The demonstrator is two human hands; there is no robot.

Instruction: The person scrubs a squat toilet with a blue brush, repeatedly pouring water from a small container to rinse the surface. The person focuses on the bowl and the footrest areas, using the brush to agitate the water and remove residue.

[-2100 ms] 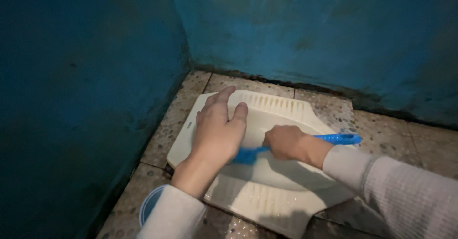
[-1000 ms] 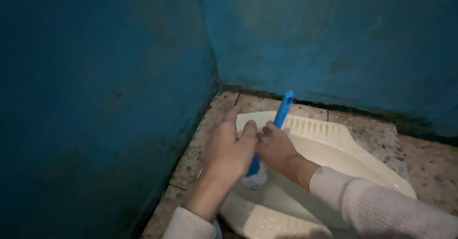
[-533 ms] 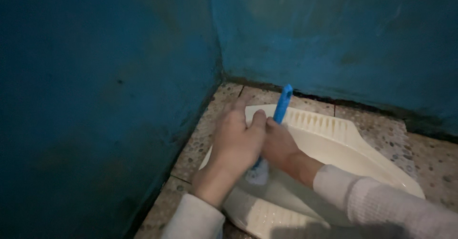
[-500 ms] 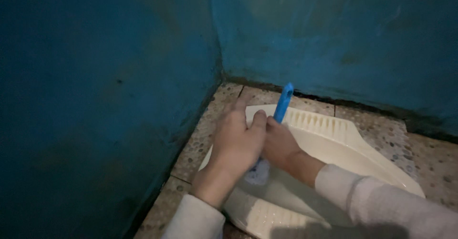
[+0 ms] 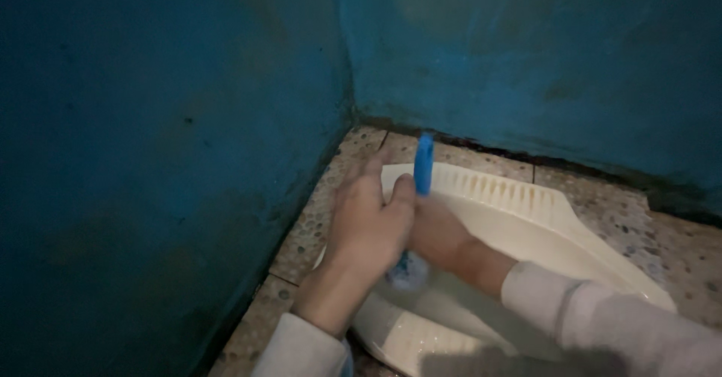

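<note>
The right hand point(image 5: 440, 234) grips the blue brush point(image 5: 423, 165), now more upright (bristles down in the squat pan point(image 5: 526, 204)); the left hand point(image 5: 368, 223), loosely open, holds nothing.

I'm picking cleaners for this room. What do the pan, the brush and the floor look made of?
Pan: probably glazed ceramic, cream and smooth with a soft sheen, ribbed foot treads. Brush: likely moulded plastic, uniformly bright blue handle, pale bristles at the bottom. Floor: apparently pebble-pattern tiles, speckled stones with dark joints, matte.

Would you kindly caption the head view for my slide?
Right hand grips a blue brush in a cream squat toilet pan; left hand alongside.
</note>
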